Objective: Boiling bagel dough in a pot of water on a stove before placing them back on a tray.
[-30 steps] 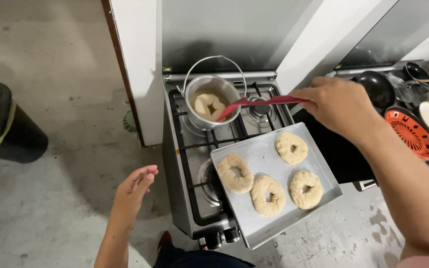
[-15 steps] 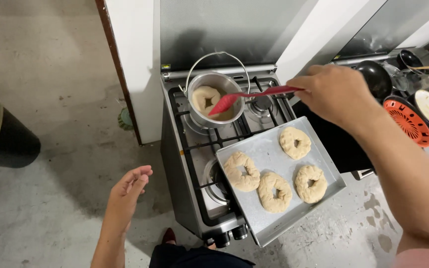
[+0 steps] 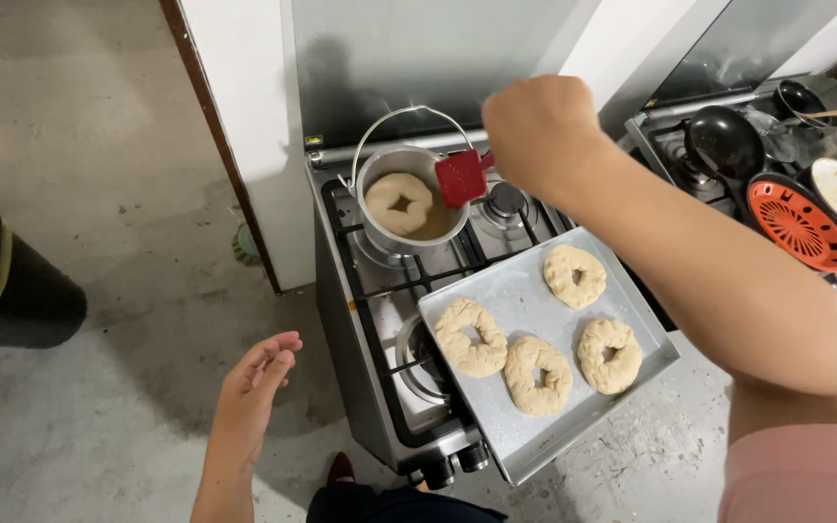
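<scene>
Labelling in view: one small sticker, rectangular, yellow-green with dark marks, at upper centre-left of the frame on the back left corner of the gas stove. Its print is too small to make out. No packages, signs or screens appear.

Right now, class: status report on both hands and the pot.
Right hand gripping red spatula over pot. Left hand empty, beside stove. One dough ring floating in pot.

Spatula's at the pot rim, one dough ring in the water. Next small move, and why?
Probably lower the red spatula under the dough ring in the pot. The right hand holds it at the rim, blade above the liquid, not touching the ring. The left hand hangs free.
</scene>
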